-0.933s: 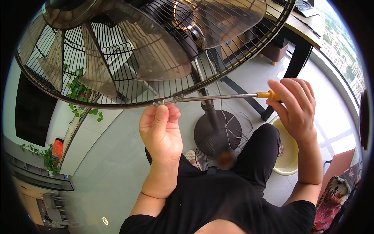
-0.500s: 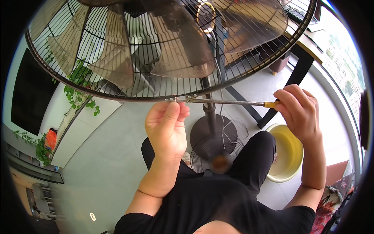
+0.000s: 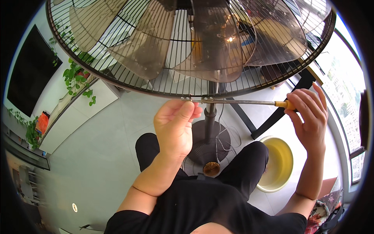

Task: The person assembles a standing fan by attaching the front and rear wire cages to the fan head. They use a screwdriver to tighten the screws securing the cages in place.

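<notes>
A large fan with a dark wire guard (image 3: 128, 88) and grey translucent blades (image 3: 212, 64) fills the upper view. At the guard's lower rim sit small metal clamp plates (image 3: 207, 99) with holes. My left hand (image 3: 175, 124) pinches thumb and fingers together just under the left plate; what lies between the fingertips is hidden. My right hand (image 3: 309, 115) holds the yellow handle of a long screwdriver (image 3: 249, 102) between thumb and fingers, with some fingers raised. The shaft runs level leftward, its tip at the clamp near my left fingertips.
Below the fan stand its pole (image 3: 210, 117) and round dark base (image 3: 198, 136), with a grey cable (image 3: 219, 146) and another wire guard (image 3: 189, 165) on the floor. A yellow basin (image 3: 290, 163) is right of my knee. Dark table legs (image 3: 269, 121) stand behind.
The fan's rim, clamp and screwdriver sit further right in view, as the whole view has shifted. My right fingers have loosened and spread on the screwdriver handle. My left hand keeps its pinch.
</notes>
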Tool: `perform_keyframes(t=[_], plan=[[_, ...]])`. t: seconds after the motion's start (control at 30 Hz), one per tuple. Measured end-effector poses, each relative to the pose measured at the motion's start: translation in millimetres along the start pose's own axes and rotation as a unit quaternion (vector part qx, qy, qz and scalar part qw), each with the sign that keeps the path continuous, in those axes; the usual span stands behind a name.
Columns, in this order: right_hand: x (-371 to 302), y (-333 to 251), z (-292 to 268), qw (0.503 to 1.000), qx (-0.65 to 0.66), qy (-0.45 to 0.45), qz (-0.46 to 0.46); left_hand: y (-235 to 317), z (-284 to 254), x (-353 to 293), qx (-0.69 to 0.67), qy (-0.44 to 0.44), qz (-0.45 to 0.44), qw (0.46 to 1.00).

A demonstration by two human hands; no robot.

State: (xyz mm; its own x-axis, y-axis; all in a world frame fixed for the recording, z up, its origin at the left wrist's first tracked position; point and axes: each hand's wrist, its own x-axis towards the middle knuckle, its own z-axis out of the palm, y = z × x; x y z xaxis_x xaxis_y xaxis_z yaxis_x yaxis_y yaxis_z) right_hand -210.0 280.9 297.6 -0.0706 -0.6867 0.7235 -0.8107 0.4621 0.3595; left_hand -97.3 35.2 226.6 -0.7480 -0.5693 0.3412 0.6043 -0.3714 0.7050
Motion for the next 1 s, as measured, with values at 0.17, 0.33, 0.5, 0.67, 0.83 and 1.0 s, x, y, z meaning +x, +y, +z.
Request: perform_keyframes(t=[0.17,0.33,0.5,0.67,0.83,1.0], plan=[[2.1,-9.2,2.2,0.997,0.057,-0.038,0.034,0.8,0.0,1.8,0.010,0.014,-0.004,1.000],[3.9,-9.9,-1.2,0.972,0.192,-0.105,0.081,1.0,-3.2,5.4,-0.018,0.007,-0.012,1.000],[-1.2,-5.9,-1.8,0.971,0.158,-0.118,0.137,1.9,-2.7,5.7,-0.019,0.000,-0.018,1.000],[-1.5,-8.8,-6.0,0.972,0.162,-0.097,0.140,0.0,-4.8,6.5,-0.012,-0.013,-0.014,1.000],[7.2,-7.3,-7.9,0.994,0.041,-0.083,0.059,1.0,-5.9,6.8,-0.039,-0.002,-0.023,0.999],[1.3,-11.7,-8.1,0.970,0.182,-0.129,0.094,-0.2,-7.1,8.7,-0.037,-0.008,-0.018,0.999]])
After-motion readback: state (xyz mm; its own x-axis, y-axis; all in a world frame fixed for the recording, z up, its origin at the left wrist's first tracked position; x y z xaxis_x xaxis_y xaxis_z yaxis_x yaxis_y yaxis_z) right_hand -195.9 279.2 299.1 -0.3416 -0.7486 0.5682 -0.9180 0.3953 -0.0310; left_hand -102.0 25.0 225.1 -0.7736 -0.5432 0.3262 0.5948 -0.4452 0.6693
